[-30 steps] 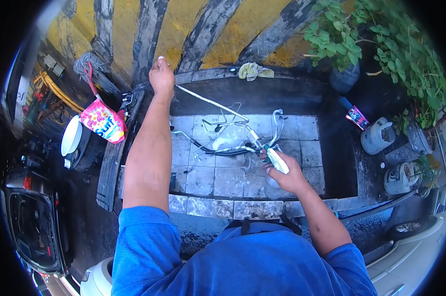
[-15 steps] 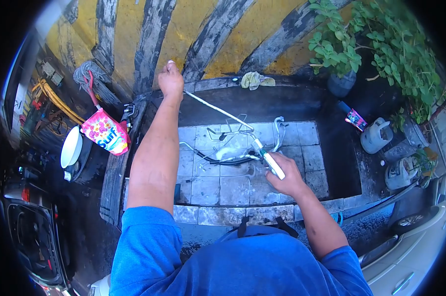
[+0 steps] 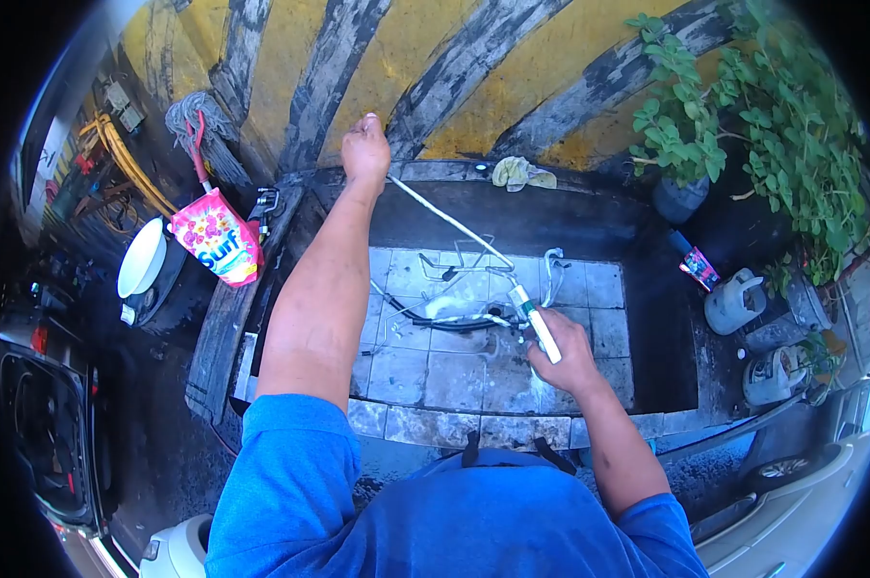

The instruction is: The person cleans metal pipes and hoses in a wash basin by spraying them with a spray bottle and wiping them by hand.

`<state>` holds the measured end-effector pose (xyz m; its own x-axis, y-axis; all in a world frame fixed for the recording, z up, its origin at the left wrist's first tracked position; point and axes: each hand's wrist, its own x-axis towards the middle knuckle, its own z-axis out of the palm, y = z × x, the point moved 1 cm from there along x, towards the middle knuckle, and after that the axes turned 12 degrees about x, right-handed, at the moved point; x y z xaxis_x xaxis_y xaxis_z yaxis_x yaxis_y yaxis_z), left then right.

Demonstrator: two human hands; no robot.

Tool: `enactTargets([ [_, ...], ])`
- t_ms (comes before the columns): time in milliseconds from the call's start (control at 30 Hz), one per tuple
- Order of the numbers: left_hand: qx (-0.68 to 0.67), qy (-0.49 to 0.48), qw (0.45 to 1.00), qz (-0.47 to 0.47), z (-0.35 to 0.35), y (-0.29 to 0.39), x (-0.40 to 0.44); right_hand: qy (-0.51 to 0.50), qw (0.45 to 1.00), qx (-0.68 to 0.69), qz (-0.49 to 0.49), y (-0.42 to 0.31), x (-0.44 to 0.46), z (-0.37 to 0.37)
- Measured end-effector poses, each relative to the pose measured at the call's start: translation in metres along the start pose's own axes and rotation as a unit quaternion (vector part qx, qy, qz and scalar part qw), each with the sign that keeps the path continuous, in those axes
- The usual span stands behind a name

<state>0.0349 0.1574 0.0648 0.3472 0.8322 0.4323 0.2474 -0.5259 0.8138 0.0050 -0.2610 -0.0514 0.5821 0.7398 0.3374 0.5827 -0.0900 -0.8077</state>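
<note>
My left hand is raised near the far wall, its fingers closed round the upper end of a thin pale metal tube. The tube slants down over the tiled basin toward my right hand. Wrapped in that hand is a white-handled brush with a green part near its top, touching or very close to the tube's lower end. Its bristles cannot be made out. Below, bent metal pipes and a black hose lie on the basin floor, with white suds among them.
Around the tiled basin runs a dark ledge with a rag on it. To the left are a pink Surf packet, a mop and a white bowl. At right stand plastic jugs and a leafy plant.
The view has shifted slightly, so the surroundings sit a little differently. Both hands keep their hold on the tube and the brush, with little visible movement between them.
</note>
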Motion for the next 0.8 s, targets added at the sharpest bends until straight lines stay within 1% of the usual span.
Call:
enactTargets([
  [100,0.008,-0.004,1.000,-0.020,0.002,-0.004,0.003,-0.008,1.000,-0.027,-0.002,-0.003,0.004,-0.004],
  [167,0.014,0.001,1.000,-0.009,0.002,-0.006,0.003,-0.011,0.999,-0.040,0.000,0.004,0.006,-0.003],
  [267,0.011,-0.003,1.000,-0.014,0.002,-0.005,0.005,-0.002,1.000,-0.004,0.014,0.006,0.007,-0.002],
  [367,0.001,-0.017,1.000,-0.018,0.001,0.000,0.007,0.084,0.988,0.003,-0.129,-0.009,0.014,0.005],
  [467,-0.001,-0.022,1.000,-0.018,0.001,0.003,0.008,0.027,0.999,0.008,-0.042,-0.002,0.011,0.003],
  [567,-0.008,-0.017,1.000,-0.005,0.002,-0.006,0.014,0.026,0.999,-0.031,-0.026,0.000,0.012,0.005],
  [600,-0.013,-0.014,1.000,0.003,0.004,-0.010,0.018,0.043,0.997,-0.021,-0.056,-0.002,0.014,0.006],
  [667,0.011,-0.020,1.000,-0.012,0.000,-0.002,0.016,0.076,0.991,-0.002,-0.112,-0.014,0.018,0.008],
  [800,0.027,-0.035,0.999,-0.008,-0.010,0.002,0.016,0.042,0.996,-0.027,-0.078,-0.011,0.020,0.006],
])
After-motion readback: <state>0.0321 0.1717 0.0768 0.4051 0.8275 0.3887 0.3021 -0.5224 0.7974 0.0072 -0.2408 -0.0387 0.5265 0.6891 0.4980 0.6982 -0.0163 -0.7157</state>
